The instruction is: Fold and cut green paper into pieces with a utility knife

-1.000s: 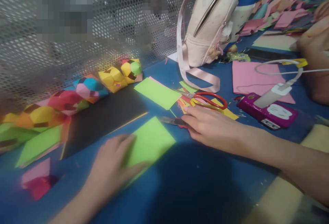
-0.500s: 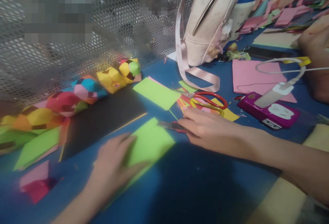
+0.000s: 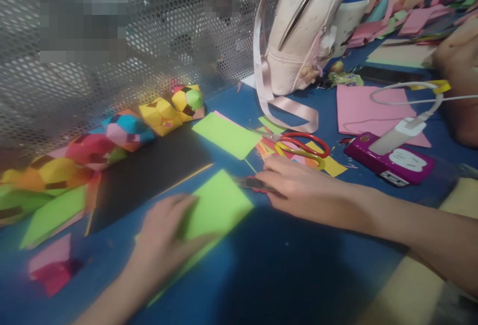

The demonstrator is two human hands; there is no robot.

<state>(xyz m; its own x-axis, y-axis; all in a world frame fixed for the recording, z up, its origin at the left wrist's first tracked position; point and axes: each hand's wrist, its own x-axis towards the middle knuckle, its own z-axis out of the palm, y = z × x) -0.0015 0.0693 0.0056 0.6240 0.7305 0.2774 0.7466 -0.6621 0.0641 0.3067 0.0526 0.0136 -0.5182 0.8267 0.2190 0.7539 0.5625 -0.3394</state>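
A green sheet of paper lies on the blue tabletop. My left hand rests on its left part with the fingers and thumb spread. My right hand is closed around what looks like a utility knife, with a grey blade and some red on the handle. The blade points left, close to the sheet's right edge; whether it touches the paper I cannot tell. Behind my right hand lie scissors with red and yellow handles, on coloured paper scraps. Another green sheet lies just beyond, over a pink one.
Folded paper balls line the perforated metal screen on the left, beside a black board. A pale backpack, a purple power strip with a plugged-in charger and pink paper stand right. Another person's hand is at far right.
Almost nothing differs. My view shifts very slightly, and the knife blade sits a touch farther right, off the sheet's edge. My left hand stays on the green paper.
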